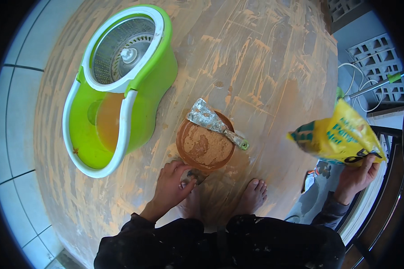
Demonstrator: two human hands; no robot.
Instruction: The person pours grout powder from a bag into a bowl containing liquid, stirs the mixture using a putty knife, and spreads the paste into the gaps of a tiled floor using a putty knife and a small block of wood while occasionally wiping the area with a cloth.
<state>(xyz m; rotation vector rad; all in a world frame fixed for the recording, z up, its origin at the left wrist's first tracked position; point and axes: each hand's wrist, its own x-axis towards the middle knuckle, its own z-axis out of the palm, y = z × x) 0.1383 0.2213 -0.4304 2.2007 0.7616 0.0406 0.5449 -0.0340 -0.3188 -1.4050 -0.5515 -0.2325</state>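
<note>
A round brown bowl (182,157) holds orange-brown powder or paste (204,145). Across its rim rests a putty knife (215,121), its blade crusted with dried filler and its handle end green. My left hand (168,186) is beside the near left of the bowl, with fingers and thumb curled around a dark, stained piece (195,175) whose kind I cannot make out. Off to the right, my right hand (359,177) grips a yellow plastic bag (341,134) by its edge and holds it up, tilted.
A green spin-mop bucket (161,85) with a metal basket and cloudy orange water stands at the far left. Filler streaks cover the brown surface (265,67). My bare feet (254,197) are near the bowl. Beyond the right edge are a mop pole (375,86), a cable and a dark railing.
</note>
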